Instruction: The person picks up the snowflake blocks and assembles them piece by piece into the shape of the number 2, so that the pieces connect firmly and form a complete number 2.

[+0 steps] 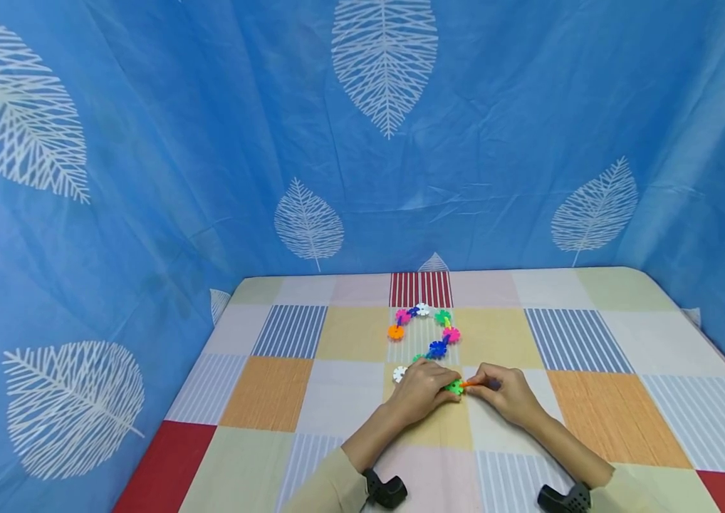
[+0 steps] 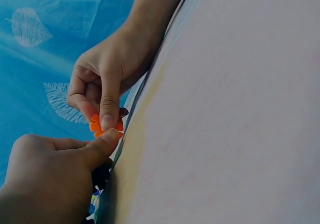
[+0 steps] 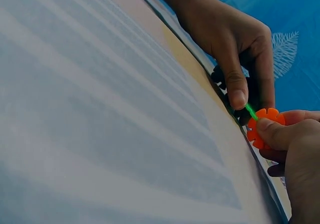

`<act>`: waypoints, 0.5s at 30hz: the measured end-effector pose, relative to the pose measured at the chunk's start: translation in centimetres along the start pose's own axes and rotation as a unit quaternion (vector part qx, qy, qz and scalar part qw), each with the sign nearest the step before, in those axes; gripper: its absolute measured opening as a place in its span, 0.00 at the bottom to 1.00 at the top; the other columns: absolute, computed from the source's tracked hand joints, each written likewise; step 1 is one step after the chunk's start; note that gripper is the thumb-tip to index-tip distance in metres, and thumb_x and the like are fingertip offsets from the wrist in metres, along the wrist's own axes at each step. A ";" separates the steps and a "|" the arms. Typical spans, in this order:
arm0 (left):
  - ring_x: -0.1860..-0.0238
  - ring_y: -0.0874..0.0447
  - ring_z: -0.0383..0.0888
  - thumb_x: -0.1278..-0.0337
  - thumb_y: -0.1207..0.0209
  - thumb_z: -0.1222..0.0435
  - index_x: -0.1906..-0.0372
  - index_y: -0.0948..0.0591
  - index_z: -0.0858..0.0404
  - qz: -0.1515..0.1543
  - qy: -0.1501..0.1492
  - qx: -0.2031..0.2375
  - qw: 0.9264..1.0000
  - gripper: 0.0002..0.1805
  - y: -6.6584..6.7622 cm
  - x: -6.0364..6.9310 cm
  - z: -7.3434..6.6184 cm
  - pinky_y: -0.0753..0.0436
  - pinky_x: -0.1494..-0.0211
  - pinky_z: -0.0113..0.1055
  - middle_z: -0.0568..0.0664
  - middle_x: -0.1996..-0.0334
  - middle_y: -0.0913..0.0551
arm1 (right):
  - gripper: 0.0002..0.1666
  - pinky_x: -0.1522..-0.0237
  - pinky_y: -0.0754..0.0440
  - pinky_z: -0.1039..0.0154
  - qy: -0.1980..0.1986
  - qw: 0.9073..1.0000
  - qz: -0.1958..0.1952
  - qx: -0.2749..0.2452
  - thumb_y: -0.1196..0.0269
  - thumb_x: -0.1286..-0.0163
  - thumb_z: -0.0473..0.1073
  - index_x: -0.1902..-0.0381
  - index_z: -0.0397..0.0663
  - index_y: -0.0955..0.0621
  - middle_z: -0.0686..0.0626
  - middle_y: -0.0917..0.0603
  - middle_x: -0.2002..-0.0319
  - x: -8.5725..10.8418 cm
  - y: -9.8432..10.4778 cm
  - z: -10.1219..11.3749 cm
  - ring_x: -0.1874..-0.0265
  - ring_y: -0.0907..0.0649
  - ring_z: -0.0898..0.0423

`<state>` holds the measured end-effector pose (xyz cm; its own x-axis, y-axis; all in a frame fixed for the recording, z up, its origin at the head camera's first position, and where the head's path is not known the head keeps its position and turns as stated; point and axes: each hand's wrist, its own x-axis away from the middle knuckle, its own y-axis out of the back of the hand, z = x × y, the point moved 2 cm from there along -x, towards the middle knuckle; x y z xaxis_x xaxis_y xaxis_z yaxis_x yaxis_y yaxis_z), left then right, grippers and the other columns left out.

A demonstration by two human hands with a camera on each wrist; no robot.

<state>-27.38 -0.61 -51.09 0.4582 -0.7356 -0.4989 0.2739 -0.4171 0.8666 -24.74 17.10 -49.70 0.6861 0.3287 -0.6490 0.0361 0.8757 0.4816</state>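
My left hand [image 1: 423, 390] pinches a bright green notched disc [image 1: 455, 387] between thumb and fingers. Opposite it, my right hand [image 1: 508, 393] grips an orange notched disc [image 3: 267, 129] by thumb and forefinger. The two discs meet edge to edge in the right wrist view, the green one [image 3: 251, 111] seen almost edge-on. Beyond the hands, a curved chain of linked discs lies on the cloth, among them a blue disc [image 1: 437, 349], a pink disc [image 1: 451, 334] and an orange end disc [image 1: 396, 332]. A white disc [image 1: 399, 373] shows beside my left hand, which hides part of the chain.
A patchwork-patterned cloth [image 1: 350, 392] covers the table. Blue curtains with white leaf prints [image 1: 465, 178] hang behind and at both sides. Each wrist wears a black camera mount, the left mount [image 1: 387, 490] and the right mount [image 1: 564, 497].
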 end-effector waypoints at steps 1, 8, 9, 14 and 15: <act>0.57 0.20 0.33 0.49 0.39 0.49 0.56 0.17 0.56 -0.001 0.001 0.004 1.000 0.19 0.0 0.0 0.0 0.30 0.51 0.28 0.40 0.59 0.16 | 0.16 0.73 0.23 0.73 0.001 1.000 -0.002 0.000 0.31 0.59 0.20 0.79 0.42 0.22 0.46 0.17 0.78 0.0 0.0 0.0 0.77 0.18 0.53; 0.57 0.21 0.33 0.49 0.39 0.48 0.56 0.16 0.54 -0.003 0.019 0.015 1.000 0.19 0.1 0.3 0.3 0.30 0.53 0.26 0.40 0.60 0.16 | 0.15 0.73 0.21 0.69 -0.004 1.000 0.008 -0.021 0.31 0.57 0.21 0.76 0.42 0.22 0.48 0.18 0.77 0.1 -0.4 -1.1 0.77 0.18 0.55; 0.57 0.21 0.33 0.49 0.39 0.48 0.55 0.16 0.54 -0.001 0.019 0.011 1.000 0.19 0.1 0.4 0.3 0.30 0.54 0.26 0.40 0.60 0.16 | 0.15 0.72 0.21 0.69 -0.011 1.000 0.012 -0.023 0.31 0.56 0.22 0.75 0.43 0.22 0.49 0.18 0.76 0.3 -0.5 -1.6 0.77 0.18 0.56; 0.56 0.21 0.35 0.46 0.40 0.48 0.53 0.17 0.54 0.008 0.015 -0.003 1.000 0.19 0.3 0.4 0.2 0.29 0.53 0.27 0.40 0.59 0.17 | 0.15 0.70 0.23 0.74 -0.034 0.999 0.018 -0.033 0.30 0.51 0.28 0.73 0.52 0.22 0.57 0.18 0.75 1.2 -0.8 -3.8 0.75 0.19 0.62; 0.56 0.21 0.35 0.46 0.41 0.48 0.53 0.17 0.54 0.009 0.014 -0.006 1.000 0.19 0.3 0.4 0.1 0.29 0.53 0.27 0.40 0.59 0.17 | 0.15 0.70 0.23 0.74 -0.037 0.998 0.019 -0.036 0.30 0.51 0.27 0.73 0.51 0.22 0.56 0.18 0.75 1.1 -0.7 -3.6 0.75 0.20 0.61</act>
<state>-27.23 -1.10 -51.03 0.4860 -0.7277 -0.4840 0.2756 -0.3980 0.8750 -26.61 18.11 -52.82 0.7384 0.3364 -0.5844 -0.0405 0.8872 0.4596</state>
